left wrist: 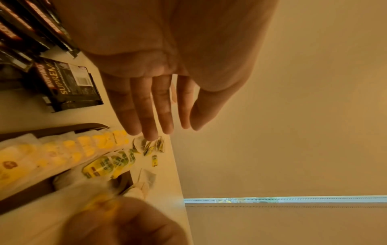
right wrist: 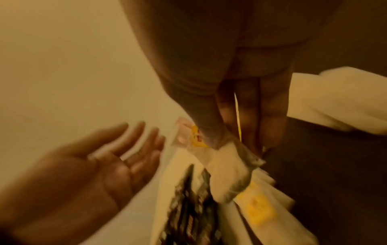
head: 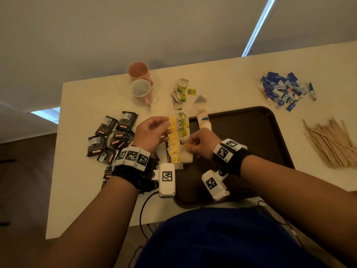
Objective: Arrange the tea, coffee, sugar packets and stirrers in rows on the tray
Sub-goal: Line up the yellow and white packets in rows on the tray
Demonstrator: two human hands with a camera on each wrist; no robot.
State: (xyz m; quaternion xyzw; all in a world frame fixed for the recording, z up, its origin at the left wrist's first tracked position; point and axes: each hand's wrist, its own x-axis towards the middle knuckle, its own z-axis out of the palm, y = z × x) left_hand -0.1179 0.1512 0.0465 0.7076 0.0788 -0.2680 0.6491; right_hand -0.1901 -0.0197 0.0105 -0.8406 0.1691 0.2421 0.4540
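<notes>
1. The cream rectangular table (head: 92, 190) carries everything; the dark brown rounded plastic tray (head: 251, 144) lies at its near edge, right of centre.
2. The heap of thin wooden stirrers (head: 328, 144) lies near the table's right edge, beside the tray.
3. The scatter of black coffee sachets (head: 114, 136) lies on the table, left of the tray's left edge.
4. The pile of blue-and-white sugar packets (head: 284, 89) lies near the table's far right corner.
5. Two rows of tea bags run along the tray's left edge: the yellow-tagged row (head: 173, 140) and, just beside it, the shorter green-and-yellow row (head: 183, 124). More loose tea bags (head: 180, 92) lie on the table beyond the tray's far left corner.
6. Two pink mugs (head: 140, 80) lie tipped near the table's far edge.
7. The left hand (head: 152, 132) hovers above the yellow-tagged row, fingers straight and slightly apart, holding nothing (wrist view confirms).
8. The right hand (head: 201, 143) pinches one white tea bag with a yellow tag (right wrist: 228, 167) between thumb and fingers, above the near end of the rows.
</notes>
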